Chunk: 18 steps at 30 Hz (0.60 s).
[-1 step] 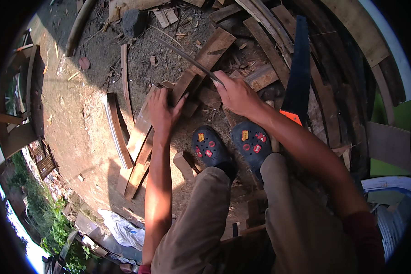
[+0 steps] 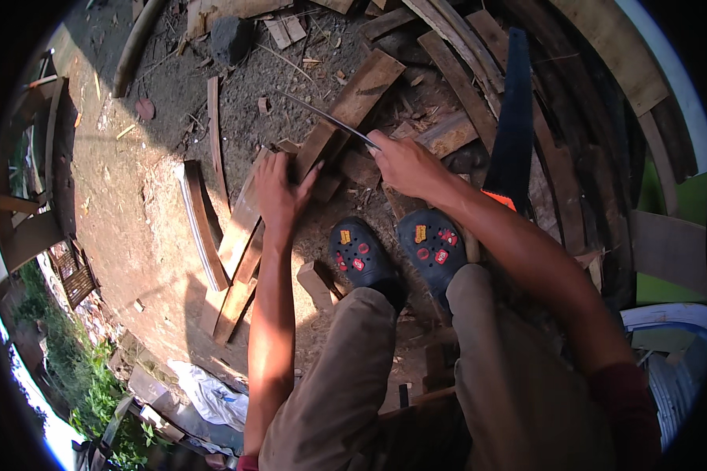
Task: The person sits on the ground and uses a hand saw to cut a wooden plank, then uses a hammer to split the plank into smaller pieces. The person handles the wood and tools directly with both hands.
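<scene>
A long wooden plank (image 2: 361, 93) lies slantwise on the ground ahead of my feet. My left hand (image 2: 279, 190) presses on it, fingers over the wood and thumb spread along its near side. In my right hand (image 2: 408, 165) is the end of a long, thin, dark blade (image 2: 327, 117), closed in my fingers. The blade is seen nearly edge-on and crosses above the plank, its tip pointing far left. Whether it touches the wood I cannot tell; my fingers hide its grip. Another narrow board (image 2: 239, 294) lies under or beside the plank's near end.
A handsaw (image 2: 514, 118) with an orange part rests on stacked timber at right. My dark clogs (image 2: 363, 253) stand close to the plank. Nearby are a wood block (image 2: 316, 284), a curved light strip (image 2: 198, 224), a dark stone (image 2: 232, 39) and a white sack (image 2: 209, 392).
The blade has swung slightly toward me at its tip and lies flatter across the plank. My right hand has shifted a little nearer and right; my left hand and the plank look unmoved.
</scene>
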Each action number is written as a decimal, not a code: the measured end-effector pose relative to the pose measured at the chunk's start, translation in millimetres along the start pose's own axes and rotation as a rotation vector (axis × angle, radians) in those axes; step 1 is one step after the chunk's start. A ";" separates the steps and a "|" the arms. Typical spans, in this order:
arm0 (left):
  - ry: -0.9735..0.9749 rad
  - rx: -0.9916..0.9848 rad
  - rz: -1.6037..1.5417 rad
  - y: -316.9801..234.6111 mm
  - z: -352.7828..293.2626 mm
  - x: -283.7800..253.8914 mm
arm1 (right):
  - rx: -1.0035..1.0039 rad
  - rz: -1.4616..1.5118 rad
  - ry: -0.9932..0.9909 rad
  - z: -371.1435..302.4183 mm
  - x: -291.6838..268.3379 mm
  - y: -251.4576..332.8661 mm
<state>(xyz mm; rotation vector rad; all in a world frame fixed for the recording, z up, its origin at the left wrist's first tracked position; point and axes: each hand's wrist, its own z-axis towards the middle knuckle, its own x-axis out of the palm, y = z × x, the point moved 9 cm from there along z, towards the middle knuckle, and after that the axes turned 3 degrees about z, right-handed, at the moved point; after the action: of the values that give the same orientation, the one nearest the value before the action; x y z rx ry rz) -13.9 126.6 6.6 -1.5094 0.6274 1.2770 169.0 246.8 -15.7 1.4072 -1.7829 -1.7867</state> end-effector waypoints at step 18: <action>0.060 -0.134 -0.177 15.6 7.1 3.6 | 0.153 -0.080 0.072 -2.0 2.1 -7.9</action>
<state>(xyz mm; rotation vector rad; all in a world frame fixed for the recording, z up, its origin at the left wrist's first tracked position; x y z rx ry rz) -29.1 128.5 -1.8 -1.6793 0.4422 1.1602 172.8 245.7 -23.1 1.6015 -1.8856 -1.6442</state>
